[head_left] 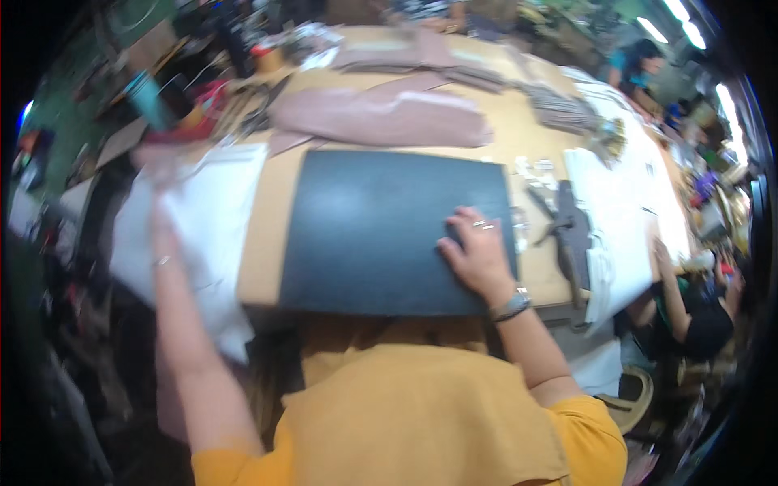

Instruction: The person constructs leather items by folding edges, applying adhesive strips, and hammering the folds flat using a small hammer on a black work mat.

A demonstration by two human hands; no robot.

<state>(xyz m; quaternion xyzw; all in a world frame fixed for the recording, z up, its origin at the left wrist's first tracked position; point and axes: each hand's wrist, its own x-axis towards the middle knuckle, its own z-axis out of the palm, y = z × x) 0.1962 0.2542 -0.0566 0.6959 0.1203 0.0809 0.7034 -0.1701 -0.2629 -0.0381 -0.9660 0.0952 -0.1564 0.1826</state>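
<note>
Resting on black board [381, 235], right fingers [465, 230] spread; left fingers [165, 172] unclear, near teal tumbler [147, 99].

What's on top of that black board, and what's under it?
The right hand rests on the board. Tan table shows along its left side; whatever lies directly beneath is covered.
</note>
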